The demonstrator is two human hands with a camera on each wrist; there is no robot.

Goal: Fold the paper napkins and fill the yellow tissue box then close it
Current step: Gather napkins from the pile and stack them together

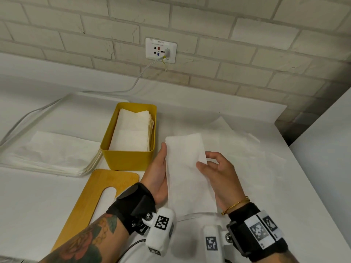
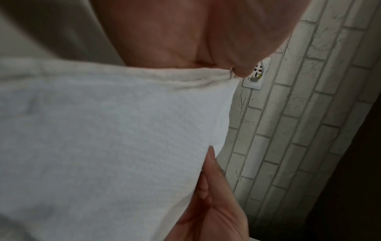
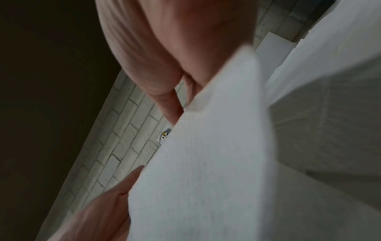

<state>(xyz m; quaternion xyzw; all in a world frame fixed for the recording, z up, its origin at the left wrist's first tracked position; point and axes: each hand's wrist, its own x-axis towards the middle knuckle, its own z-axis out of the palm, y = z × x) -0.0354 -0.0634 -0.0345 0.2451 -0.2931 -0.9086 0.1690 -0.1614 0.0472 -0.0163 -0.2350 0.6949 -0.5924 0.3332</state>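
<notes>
Left hand (image 1: 158,175) & right hand (image 1: 221,177) clamped on long edges of folded napkin (image 1: 188,171), lifted above desk (image 1: 284,186). Just left: open yellow box (image 1: 129,160) w/ folded napkins inside, wooden lid (image 1: 91,188) flat in front.

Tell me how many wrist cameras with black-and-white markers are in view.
2. One wrist camera sits below the left hand; the other wrist camera sits below the right hand. Both hands hold the folded napkin.
</notes>
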